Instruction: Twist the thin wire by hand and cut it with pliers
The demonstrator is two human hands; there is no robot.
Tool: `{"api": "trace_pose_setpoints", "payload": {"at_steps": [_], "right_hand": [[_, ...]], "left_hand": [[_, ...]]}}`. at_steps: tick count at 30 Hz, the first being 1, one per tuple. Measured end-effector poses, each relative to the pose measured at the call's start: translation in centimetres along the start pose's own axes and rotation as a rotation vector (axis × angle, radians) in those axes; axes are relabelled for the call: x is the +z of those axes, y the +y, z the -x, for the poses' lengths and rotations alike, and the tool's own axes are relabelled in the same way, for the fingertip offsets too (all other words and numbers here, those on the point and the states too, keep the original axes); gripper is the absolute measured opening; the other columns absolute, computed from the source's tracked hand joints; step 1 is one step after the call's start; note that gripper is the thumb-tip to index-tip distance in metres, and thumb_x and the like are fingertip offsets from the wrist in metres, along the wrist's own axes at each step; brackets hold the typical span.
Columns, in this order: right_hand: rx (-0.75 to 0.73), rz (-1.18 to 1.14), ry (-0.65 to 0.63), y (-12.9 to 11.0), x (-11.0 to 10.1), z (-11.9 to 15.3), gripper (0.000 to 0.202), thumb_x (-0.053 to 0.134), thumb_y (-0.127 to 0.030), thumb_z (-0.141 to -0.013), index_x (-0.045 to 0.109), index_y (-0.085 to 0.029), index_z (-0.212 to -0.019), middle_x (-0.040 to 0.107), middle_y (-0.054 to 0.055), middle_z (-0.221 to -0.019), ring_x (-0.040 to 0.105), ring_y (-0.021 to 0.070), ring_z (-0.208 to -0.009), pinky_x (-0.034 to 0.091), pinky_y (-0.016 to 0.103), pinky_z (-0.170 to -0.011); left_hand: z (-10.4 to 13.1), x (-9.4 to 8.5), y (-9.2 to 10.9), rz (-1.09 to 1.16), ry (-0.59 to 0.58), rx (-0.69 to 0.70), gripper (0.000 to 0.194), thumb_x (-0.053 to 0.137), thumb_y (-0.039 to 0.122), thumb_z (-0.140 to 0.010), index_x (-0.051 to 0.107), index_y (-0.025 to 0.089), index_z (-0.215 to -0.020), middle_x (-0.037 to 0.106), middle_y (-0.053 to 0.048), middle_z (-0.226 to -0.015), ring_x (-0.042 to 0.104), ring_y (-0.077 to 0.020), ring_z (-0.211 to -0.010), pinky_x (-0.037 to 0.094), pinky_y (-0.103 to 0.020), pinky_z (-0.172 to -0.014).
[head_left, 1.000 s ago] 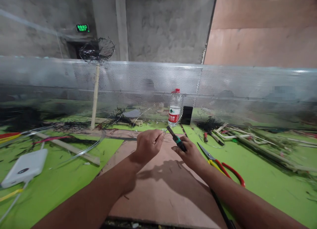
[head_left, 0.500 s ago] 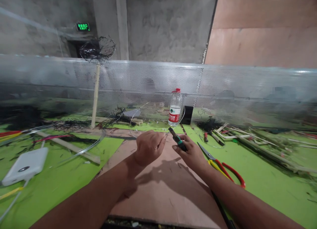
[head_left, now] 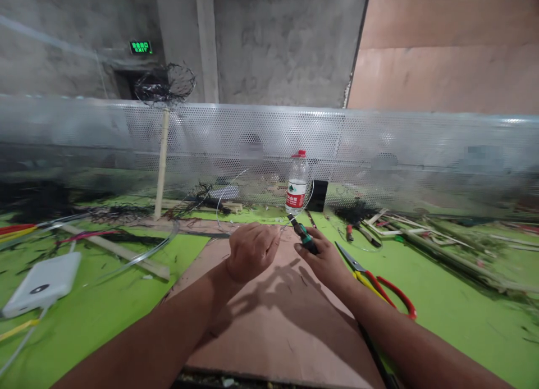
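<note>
Above the pinkish board [head_left: 286, 333], my left hand [head_left: 254, 251] is closed, its thumb and forefinger pinching a thin clear wire [head_left: 218, 209] that loops up behind it. My right hand [head_left: 322, 254] is wrapped round a small tool with a green and black handle [head_left: 308, 240]. The tool's dark tip points up and left, a little to the right of my left fingertips. A water bottle [head_left: 296, 190] with a red cap stands beyond both hands. Scissors [head_left: 381, 285] with red and yellow handles lie beside my right forearm.
A white power bank [head_left: 43, 282] with a cable lies at the left, near a flat wooden strip [head_left: 118, 251]. An upright stick [head_left: 162, 164] bears a dark wire tangle. Bamboo strips [head_left: 446, 254] lie at the right. A perforated metal screen [head_left: 269, 125] runs across the back.
The wire loop behind my left hand stands out more clearly and reaches wider. The tool in my right hand has turned slightly. Both hands have barely moved.
</note>
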State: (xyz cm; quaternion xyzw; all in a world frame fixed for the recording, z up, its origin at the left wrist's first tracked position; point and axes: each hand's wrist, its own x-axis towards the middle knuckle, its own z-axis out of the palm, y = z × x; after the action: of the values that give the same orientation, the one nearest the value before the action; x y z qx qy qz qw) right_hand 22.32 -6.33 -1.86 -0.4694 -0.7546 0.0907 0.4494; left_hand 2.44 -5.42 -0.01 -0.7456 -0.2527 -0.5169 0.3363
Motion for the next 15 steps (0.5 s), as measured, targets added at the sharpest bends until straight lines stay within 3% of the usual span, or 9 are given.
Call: {"api": "trace_pose_setpoints", "payload": {"at_steps": [15], "right_hand": [[0.031, 0.041, 0.040, -0.07, 0.59, 0.18, 0.027, 0.055, -0.043, -0.079, 0.066, -0.018, -0.074, 0.053, 0.009, -0.117, 0.054, 0.0232, -0.104, 0.039, 0.033, -0.092]], "left_hand": [[-0.42, 0.03, 0.15, -0.050, 0.012, -0.062, 0.004, 0.056, 0.019, -0.080, 0.060, 0.017, -0.080, 0.060, 0.000, -0.060, 0.054, -0.0125, -0.060, 0.039, -0.026, -0.062]]}}
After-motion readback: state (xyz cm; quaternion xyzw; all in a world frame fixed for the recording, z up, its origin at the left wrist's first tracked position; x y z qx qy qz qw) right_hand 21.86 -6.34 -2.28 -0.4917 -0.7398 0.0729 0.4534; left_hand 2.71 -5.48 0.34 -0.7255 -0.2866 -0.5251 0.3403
